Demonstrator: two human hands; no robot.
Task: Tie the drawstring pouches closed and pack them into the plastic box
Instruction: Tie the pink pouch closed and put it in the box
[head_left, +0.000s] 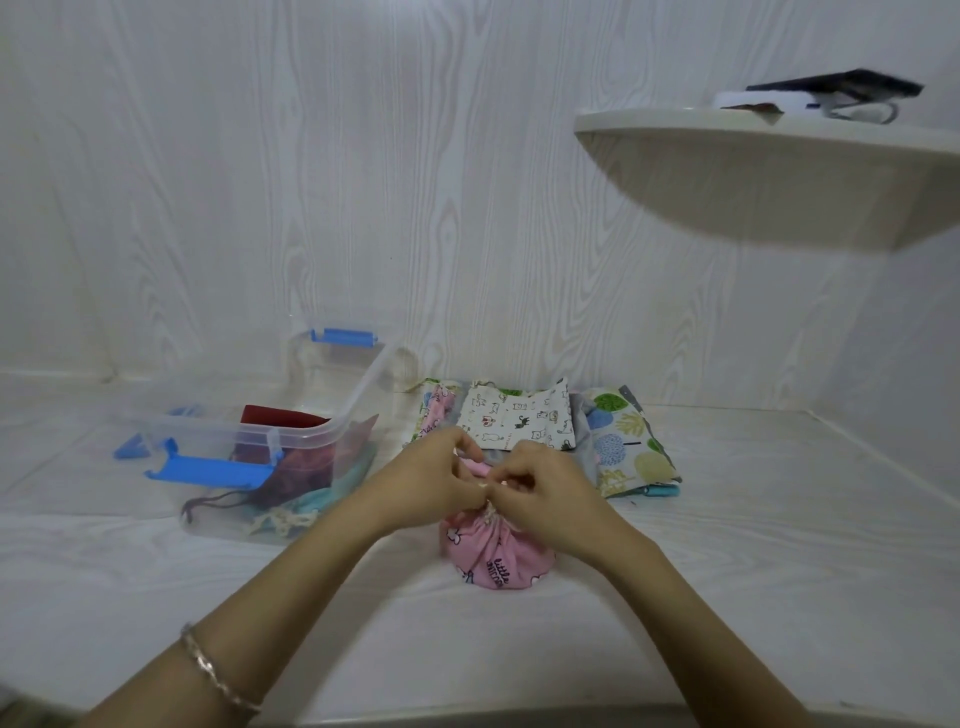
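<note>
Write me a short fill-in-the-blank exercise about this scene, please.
1. The left hand and the right hand pinch the drawstring of the ____ pouch.
2. The latches of the plastic box are coloured ____.
3. The bracelet sits on the ____ wrist.

Missing words: pink; blue; left.

Pink pouch (496, 556), gathered neck pinched by left hand (431, 480) and right hand (540, 488); clear plastic box (291, 431) left; flat pouches (519, 418) behind.
</note>
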